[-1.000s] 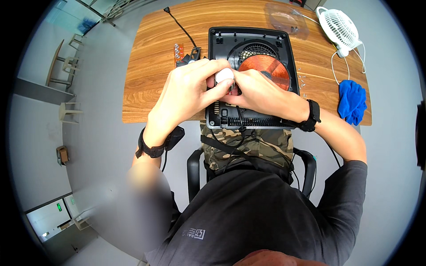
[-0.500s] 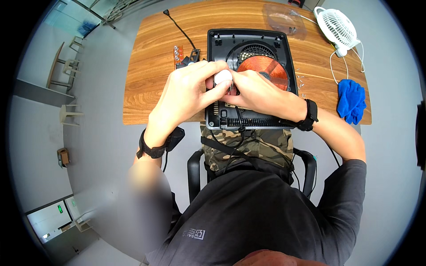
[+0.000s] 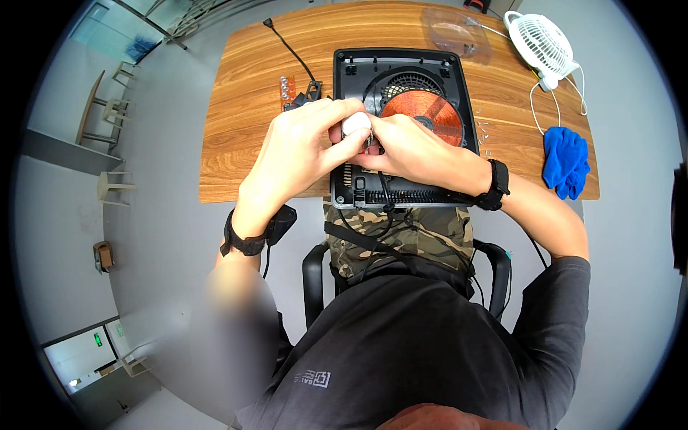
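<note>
My left hand (image 3: 301,147) and my right hand (image 3: 416,154) are closed together around a small cylindrical part with a white round top (image 3: 356,123); its lower end is mostly hidden by my fingers. They are over the lower left of an open black appliance housing (image 3: 398,59), which holds a copper coil (image 3: 441,115) and a round vent grille (image 3: 408,84). Black cables hang from the housing's near edge. To its left lie a black cabled piece (image 3: 314,91) and an orange strip with several silver round pieces (image 3: 287,88), partly behind my left hand.
The wooden table (image 3: 236,143) carries a white fan (image 3: 539,43) with white cord at back right, a clear plastic tray (image 3: 459,36), several small screws (image 3: 484,135) and a blue cloth (image 3: 565,161) on the right. A black armchair (image 3: 312,272) is under me; pale stools (image 3: 111,185) stand far left.
My hands and the white-topped part have shifted very slightly left in the view, keeping the same grip. The housing sits marginally lower in the picture.
</note>
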Motion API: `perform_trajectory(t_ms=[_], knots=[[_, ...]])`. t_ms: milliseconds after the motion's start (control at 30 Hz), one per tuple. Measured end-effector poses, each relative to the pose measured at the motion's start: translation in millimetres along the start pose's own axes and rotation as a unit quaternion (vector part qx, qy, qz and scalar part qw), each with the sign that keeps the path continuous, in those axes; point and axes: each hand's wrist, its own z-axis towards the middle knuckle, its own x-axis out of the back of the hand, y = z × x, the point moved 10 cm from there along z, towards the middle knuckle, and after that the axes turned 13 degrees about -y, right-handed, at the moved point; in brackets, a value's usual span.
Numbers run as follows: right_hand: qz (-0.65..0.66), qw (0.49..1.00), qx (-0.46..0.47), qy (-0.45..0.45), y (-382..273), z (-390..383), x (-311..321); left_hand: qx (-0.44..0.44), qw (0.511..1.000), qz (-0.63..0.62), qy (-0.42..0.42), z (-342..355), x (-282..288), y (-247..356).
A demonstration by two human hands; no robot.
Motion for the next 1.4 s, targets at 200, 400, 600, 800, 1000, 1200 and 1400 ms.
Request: perform_trajectory(t_ms=[200,400,600,800,1000,1200,1400], knots=[[0.002,1.0,-0.007,0.001,-6,0,5,-0.006,1.0,0.0,0.008,0,3,2],[-0.001,1.0,0.005,0.006,-4,0,4,0.002,1.0,-0.001,0.001,1,1,2],[0.0,1.0,0.005,0.007,-1,-2,2,0.002,1.0,0.011,-0.005,2,0,4],[-0.006,0.998,-0.038,0.047,-10,-2,27,0.008,0.999,0.04,-0.014,9,1,7],[-0.021,0.995,-0.065,0.077,-16,-2,36,0.07,0.996,0.054,-0.012,4,2,-8],[0.028,0.995,-0.015,0.098,-24,-3,43,0.07,0.992,0.104,-0.017,12,2,3],[0.058,0.994,-0.023,0.09,-16,-9,44,0.051,0.989,0.122,-0.059,19,-2,17]])
